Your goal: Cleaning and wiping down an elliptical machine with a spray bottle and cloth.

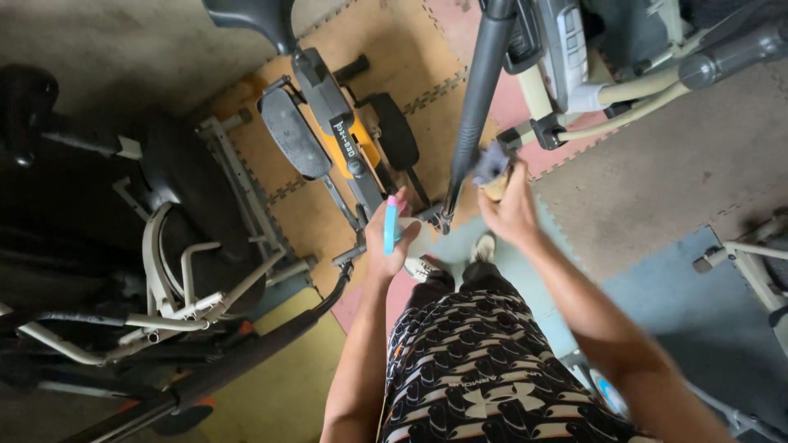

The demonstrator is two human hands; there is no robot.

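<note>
The right hand (513, 215) has its grip closed on a grey cloth (492, 166), pressed against the dark grey handlebar pole (478, 90) that slants up from the base of the machine; something tan shows just under the cloth, but what it is cannot be told. The left hand (391, 239) is closed round a spray bottle (391, 223) with a light-blue body and a small pink tip at its top, held upright just left of the pole's lower end.

Taking the pole as landmark — to its left stands a stepper machine with an orange body (349, 141) and two black oval pedals, and a white label runs along the dark column of that machine. To the pole's right sits a pale cream and grey machine (566, 57). Below the pole's foot the person's two light shoes (483, 246) rest on puzzle-edged foam floor mats (410, 49) in tan, pink and blue. Well left of the pole lies a black machine with white tubing (164, 271)
</note>
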